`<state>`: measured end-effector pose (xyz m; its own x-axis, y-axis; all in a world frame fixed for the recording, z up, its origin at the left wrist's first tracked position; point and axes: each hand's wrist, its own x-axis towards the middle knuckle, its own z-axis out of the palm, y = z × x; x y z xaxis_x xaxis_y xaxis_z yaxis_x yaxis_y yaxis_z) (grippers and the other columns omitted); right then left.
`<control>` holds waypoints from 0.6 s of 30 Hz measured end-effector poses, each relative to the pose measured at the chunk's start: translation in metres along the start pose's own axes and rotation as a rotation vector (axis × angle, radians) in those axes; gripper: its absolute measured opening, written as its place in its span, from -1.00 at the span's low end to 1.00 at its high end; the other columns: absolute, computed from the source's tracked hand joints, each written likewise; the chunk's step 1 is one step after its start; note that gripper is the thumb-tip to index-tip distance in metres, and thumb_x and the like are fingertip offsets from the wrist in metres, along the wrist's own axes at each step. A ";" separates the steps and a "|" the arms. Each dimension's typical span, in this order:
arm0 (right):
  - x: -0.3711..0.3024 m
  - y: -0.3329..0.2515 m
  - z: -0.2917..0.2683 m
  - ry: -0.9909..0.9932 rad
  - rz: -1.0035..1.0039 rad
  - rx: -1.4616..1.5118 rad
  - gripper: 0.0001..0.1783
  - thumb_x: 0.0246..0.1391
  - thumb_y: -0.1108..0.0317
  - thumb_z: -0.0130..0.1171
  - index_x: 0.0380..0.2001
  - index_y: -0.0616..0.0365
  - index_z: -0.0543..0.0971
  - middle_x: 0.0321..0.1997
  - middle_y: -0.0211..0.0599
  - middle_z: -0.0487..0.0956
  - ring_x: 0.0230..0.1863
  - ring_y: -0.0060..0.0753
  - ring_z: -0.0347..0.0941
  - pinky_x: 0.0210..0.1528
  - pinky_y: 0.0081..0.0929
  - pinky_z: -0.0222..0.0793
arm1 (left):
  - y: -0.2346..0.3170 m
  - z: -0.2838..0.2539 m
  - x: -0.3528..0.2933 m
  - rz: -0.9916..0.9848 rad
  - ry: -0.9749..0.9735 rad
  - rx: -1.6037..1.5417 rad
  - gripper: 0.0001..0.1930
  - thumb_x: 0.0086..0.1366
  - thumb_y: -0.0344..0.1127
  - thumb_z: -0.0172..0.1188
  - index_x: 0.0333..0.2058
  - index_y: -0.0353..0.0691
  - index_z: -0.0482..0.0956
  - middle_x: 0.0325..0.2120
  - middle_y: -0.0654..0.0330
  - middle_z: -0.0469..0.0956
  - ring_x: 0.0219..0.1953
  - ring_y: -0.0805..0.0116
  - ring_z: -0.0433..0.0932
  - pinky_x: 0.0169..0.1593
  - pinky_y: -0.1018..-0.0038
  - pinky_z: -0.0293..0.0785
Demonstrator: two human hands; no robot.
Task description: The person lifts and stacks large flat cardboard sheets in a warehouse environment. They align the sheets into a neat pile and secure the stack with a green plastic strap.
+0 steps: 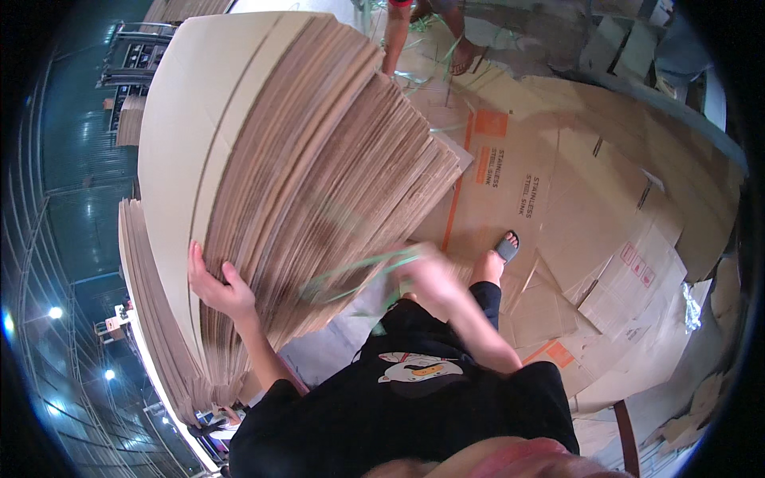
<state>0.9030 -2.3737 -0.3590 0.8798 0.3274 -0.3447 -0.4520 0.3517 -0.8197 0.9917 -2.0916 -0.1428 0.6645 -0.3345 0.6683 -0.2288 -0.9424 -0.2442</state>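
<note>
A tall stack of flat cardboard sheets leans in front of me, its layered edges facing right and its tan top sheet at the upper left. My left hand lies against the stack's near left edge, fingers apart and thumb raised. My right hand, smeared by motion, is off the stack's lower right side. From it a thin green plastic strap trails left across the sheet edges in a blurred loop. The strap appears gripped in that hand, though single fingers cannot be made out.
Flattened printed cartons cover the floor to the right. Another cardboard stack stands at the left. A co-worker's arm and foot show beyond the main stack, near loose green strapping. My sandalled foot rests on the cartons.
</note>
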 end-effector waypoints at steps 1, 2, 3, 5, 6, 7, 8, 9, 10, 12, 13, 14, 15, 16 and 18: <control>-0.030 -0.011 -0.047 0.285 -0.041 0.199 -0.82 0.22 0.31 0.09 -0.28 0.16 0.61 -0.37 -0.31 0.63 -0.22 -0.44 0.56 -0.18 -0.36 0.46 | -0.001 -0.003 -0.003 -0.024 -0.014 0.016 -0.48 0.31 -0.25 0.08 0.22 -0.32 0.40 0.19 -0.04 0.46 0.23 -0.05 0.42 0.29 0.12 0.21; -0.070 -0.025 -0.093 0.549 -0.146 0.376 -0.83 0.25 0.29 0.09 -0.31 0.12 0.58 -0.41 -0.37 0.59 -0.26 -0.47 0.53 -0.21 -0.38 0.44 | -0.003 -0.006 -0.007 -0.030 -0.020 0.010 -0.47 0.27 -0.28 0.10 0.21 -0.33 0.40 0.20 -0.05 0.45 0.23 -0.05 0.41 0.30 0.11 0.20; -0.113 -0.053 -0.140 0.757 -0.286 0.505 -0.83 0.27 0.26 0.08 -0.35 0.09 0.55 -0.45 -0.43 0.54 -0.30 -0.50 0.49 -0.24 -0.40 0.41 | -0.004 -0.012 -0.011 -0.052 -0.034 0.023 -0.47 0.27 -0.28 0.10 0.21 -0.33 0.40 0.21 -0.05 0.44 0.23 -0.05 0.40 0.29 0.11 0.20; -0.171 -0.111 -0.186 0.767 -0.523 0.560 -0.78 0.32 0.22 0.07 -0.42 0.02 0.49 -0.52 -0.55 0.46 -0.39 -0.56 0.42 -0.30 -0.44 0.37 | -0.005 -0.024 -0.014 -0.070 -0.056 0.027 -0.47 0.27 -0.28 0.10 0.21 -0.32 0.40 0.21 -0.05 0.44 0.24 -0.05 0.40 0.28 0.10 0.20; -0.179 -0.135 -0.181 0.657 -0.618 0.529 -0.73 0.31 0.20 0.10 -0.49 0.00 0.45 -0.59 -0.56 0.40 -0.46 -0.57 0.37 -0.40 -0.49 0.28 | -0.007 -0.020 -0.008 -0.058 -0.049 0.012 -0.46 0.26 -0.26 0.12 0.21 -0.31 0.40 0.22 -0.02 0.43 0.25 -0.03 0.39 0.26 0.10 0.21; -0.185 -0.161 -0.176 0.535 -0.705 0.494 -0.67 0.29 0.18 0.13 -0.57 -0.02 0.41 -0.65 -0.57 0.33 -0.54 -0.59 0.32 -0.51 -0.53 0.20 | -0.009 -0.015 0.000 -0.053 -0.033 0.006 -0.46 0.26 -0.26 0.12 0.21 -0.31 0.40 0.23 -0.01 0.43 0.25 -0.03 0.39 0.25 0.11 0.21; -0.182 -0.193 -0.156 0.517 -0.725 0.554 -0.63 0.29 0.18 0.13 -0.60 -0.04 0.38 -0.68 -0.58 0.28 -0.56 -0.61 0.28 -0.52 -0.54 0.16 | -0.008 -0.014 -0.001 -0.053 -0.036 -0.001 -0.45 0.26 -0.25 0.12 0.21 -0.30 0.41 0.23 0.00 0.43 0.25 -0.02 0.38 0.25 0.12 0.21; -0.180 -0.216 -0.146 0.489 -0.736 0.607 -0.60 0.29 0.18 0.13 -0.64 -0.05 0.35 -0.71 -0.60 0.22 -0.59 -0.62 0.23 -0.54 -0.55 0.12 | -0.007 -0.014 -0.002 -0.065 -0.043 -0.002 -0.45 0.26 -0.25 0.12 0.21 -0.29 0.41 0.23 0.01 0.43 0.26 -0.02 0.38 0.24 0.12 0.21; -0.180 -0.217 -0.144 0.658 -0.691 0.523 -0.64 0.30 0.22 0.10 -0.62 -0.07 0.37 -0.72 -0.61 0.17 -0.64 -0.61 0.17 -0.54 -0.51 0.17 | -0.009 -0.016 -0.002 -0.075 -0.059 0.006 -0.44 0.25 -0.24 0.13 0.22 -0.28 0.41 0.24 0.04 0.43 0.27 0.01 0.37 0.26 0.11 0.21; -0.175 -0.222 -0.120 0.862 -0.615 0.735 -0.66 0.30 0.23 0.09 -0.60 -0.06 0.38 -0.71 -0.61 0.17 -0.64 -0.62 0.17 -0.55 -0.49 0.21 | -0.008 -0.021 -0.002 -0.086 -0.068 -0.002 -0.44 0.25 -0.23 0.14 0.22 -0.28 0.41 0.24 0.04 0.43 0.27 0.01 0.37 0.27 0.10 0.20; -0.172 -0.209 -0.120 0.762 -0.702 0.712 -0.66 0.31 0.24 0.07 -0.59 -0.05 0.37 -0.70 -0.60 0.18 -0.64 -0.61 0.17 -0.55 -0.49 0.20 | -0.007 -0.023 -0.003 -0.090 -0.072 -0.001 -0.44 0.24 -0.23 0.14 0.22 -0.28 0.41 0.24 0.05 0.43 0.27 0.02 0.36 0.28 0.10 0.20; -0.168 -0.198 -0.121 0.644 -0.788 0.691 -0.67 0.32 0.25 0.05 -0.58 -0.05 0.36 -0.69 -0.59 0.19 -0.63 -0.61 0.17 -0.55 -0.50 0.20 | -0.007 -0.026 -0.006 -0.104 -0.074 0.013 -0.44 0.25 -0.21 0.15 0.21 -0.27 0.41 0.23 0.05 0.44 0.27 0.02 0.36 0.30 0.09 0.19; -0.165 -0.193 -0.118 0.537 -0.874 0.674 -0.67 0.33 0.26 0.03 -0.58 -0.04 0.35 -0.69 -0.58 0.20 -0.63 -0.60 0.18 -0.56 -0.50 0.20 | -0.007 -0.025 -0.007 -0.110 -0.074 0.006 -0.45 0.26 -0.21 0.14 0.21 -0.27 0.41 0.23 0.05 0.44 0.27 0.02 0.36 0.29 0.09 0.19; -0.164 -0.191 -0.107 0.563 -0.861 0.670 -0.61 0.36 0.28 -0.03 -0.62 -0.06 0.29 -0.71 -0.60 0.13 -0.61 -0.60 0.13 -0.53 -0.50 0.12 | -0.007 -0.023 -0.005 -0.114 -0.074 0.000 -0.45 0.27 -0.21 0.14 0.21 -0.27 0.41 0.22 0.05 0.44 0.27 0.02 0.36 0.29 0.09 0.19; -0.168 -0.194 -0.105 0.547 -0.790 0.609 -0.56 0.38 0.27 -0.06 -0.66 -0.05 0.21 -0.73 -0.60 0.07 -0.58 -0.58 0.10 -0.52 -0.48 0.04 | -0.002 -0.025 -0.008 -0.125 -0.067 -0.010 -0.49 0.28 -0.25 0.16 0.18 -0.28 0.43 0.22 0.03 0.45 0.25 0.03 0.38 0.29 0.09 0.20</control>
<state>0.8583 -2.5895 -0.1900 0.8288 -0.5495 -0.1057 0.3928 0.7059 -0.5894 0.9692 -2.0873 -0.1300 0.7341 -0.2133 0.6447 -0.1477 -0.9768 -0.1550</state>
